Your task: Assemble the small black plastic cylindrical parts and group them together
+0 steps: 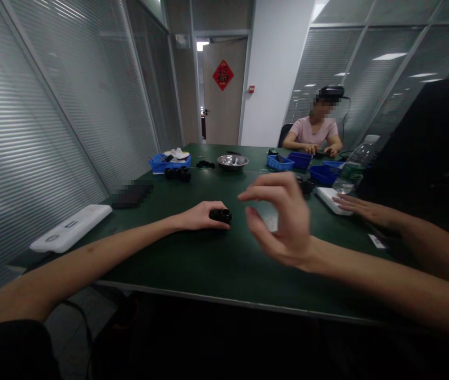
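Note:
My left hand (204,215) rests low over the green tabletop (208,264), its fingers wrapped round a small black object with a rounded, glossy end (221,215). Most of that object is covered by the hand, so its kind cannot be made out. To the right, my right hand (283,219) is raised above the table, slightly blurred. Its fingers and thumb curve toward each other with a gap between them, and nothing shows in its grasp. A pale bright patch is visible on the table through that gap.
A co-worker's hand (366,210) lies by a white box (333,200) and a water bottle (356,163). Farther back are a metal bowl (232,162), blue baskets (169,164), a black binocular-shaped item (178,174) and a seated person (314,129). A white case (72,228) sits left.

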Available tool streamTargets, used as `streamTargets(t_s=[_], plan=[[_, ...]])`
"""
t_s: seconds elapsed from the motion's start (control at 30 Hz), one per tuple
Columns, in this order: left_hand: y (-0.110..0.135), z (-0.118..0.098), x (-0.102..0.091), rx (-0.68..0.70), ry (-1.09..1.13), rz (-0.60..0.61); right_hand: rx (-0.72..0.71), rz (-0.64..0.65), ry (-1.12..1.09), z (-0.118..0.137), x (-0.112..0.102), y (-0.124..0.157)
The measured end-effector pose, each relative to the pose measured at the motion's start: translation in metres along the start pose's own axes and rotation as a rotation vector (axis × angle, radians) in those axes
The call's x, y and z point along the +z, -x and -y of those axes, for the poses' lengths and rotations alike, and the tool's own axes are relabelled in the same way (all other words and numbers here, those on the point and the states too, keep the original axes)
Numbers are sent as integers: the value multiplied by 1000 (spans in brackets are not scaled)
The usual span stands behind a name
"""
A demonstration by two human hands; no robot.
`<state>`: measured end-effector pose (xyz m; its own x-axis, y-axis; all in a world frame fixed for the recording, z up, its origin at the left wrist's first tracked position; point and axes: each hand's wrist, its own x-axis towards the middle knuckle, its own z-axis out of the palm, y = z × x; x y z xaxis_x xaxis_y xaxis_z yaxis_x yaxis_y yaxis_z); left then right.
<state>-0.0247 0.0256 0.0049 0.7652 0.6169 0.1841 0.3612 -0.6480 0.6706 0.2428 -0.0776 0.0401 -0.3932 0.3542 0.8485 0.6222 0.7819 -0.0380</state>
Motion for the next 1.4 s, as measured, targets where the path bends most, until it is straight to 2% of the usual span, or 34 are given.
streamTargets(t_s=[0.1,0.17,0.27,0.33,0.57,0.73,0.9,1.1,1.4], plan=[[-2,2,0,13,11,11,-6,118,-94,2,41,-9],[-2,3,0,39,-22,16,13,277,-108,-6,58,-6],[-2,2,-1,49,-60,27,55,419,-133,-20,68,2],[-2,1,0,29,-56,20,73,448,-160,-24,69,7],[1,-4,-1,-37,42,-5,130,419,-188,-26,63,12],[1,-6,0,-46,-2,-3,228,422,-223,-33,65,13],[0,-5,3,30,-36,-33,185,423,-324,-33,65,10],[0,-7,5,-12,-35,-67,260,410,-319,-31,63,8],[0,-11,7,-2,-60,-61,251,391,-387,-37,67,11]])
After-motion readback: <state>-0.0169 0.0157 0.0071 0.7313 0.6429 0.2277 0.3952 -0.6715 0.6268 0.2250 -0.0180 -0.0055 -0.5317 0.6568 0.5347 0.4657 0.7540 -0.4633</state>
